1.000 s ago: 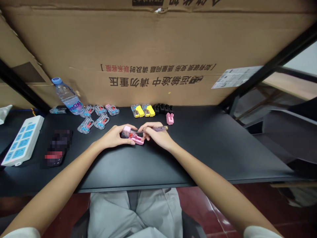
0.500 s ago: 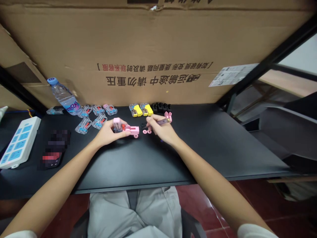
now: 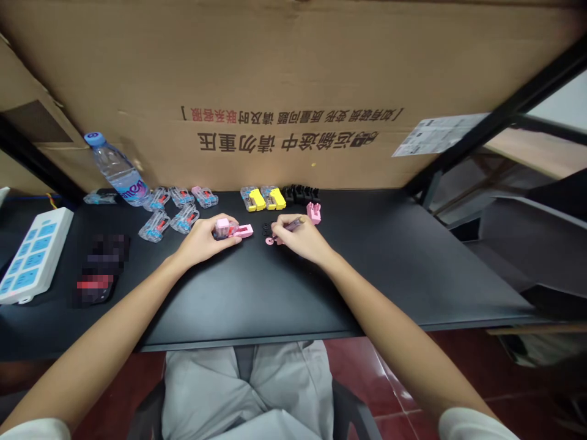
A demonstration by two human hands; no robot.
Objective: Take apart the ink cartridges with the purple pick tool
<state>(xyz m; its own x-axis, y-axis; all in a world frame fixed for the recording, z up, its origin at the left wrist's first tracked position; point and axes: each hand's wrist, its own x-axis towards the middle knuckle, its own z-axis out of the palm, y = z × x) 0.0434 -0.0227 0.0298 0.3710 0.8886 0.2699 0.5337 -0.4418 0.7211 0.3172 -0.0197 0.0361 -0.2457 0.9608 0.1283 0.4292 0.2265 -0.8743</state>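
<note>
My left hand [image 3: 202, 241] is closed around a small pink and clear plastic assembly [image 3: 222, 228], whose pink end points right. My right hand [image 3: 305, 238] pinches a slim dark tool [image 3: 294, 224] like a pen or tweezers, its tip down at a pink ring [image 3: 269, 241] on the black table. Small black rings [image 3: 266, 228] lie just behind that pink ring. A pink bracket-like part [image 3: 314, 212] stands beyond my right hand, close to a row of black parts [image 3: 301, 194].
Two clear and yellow pieces [image 3: 263, 198] and several clear assemblies [image 3: 184, 218] lie along the cardboard wall [image 3: 293, 73]. At the left are a water bottle [image 3: 117, 168], a white power strip [image 3: 36, 255] and a blurred dark phone-like object [image 3: 103, 269].
The assembly in my left hand has turned and moved slightly left, away from the rings. My right hand has shifted slightly, with the tool's tip now at a pink ring.
</note>
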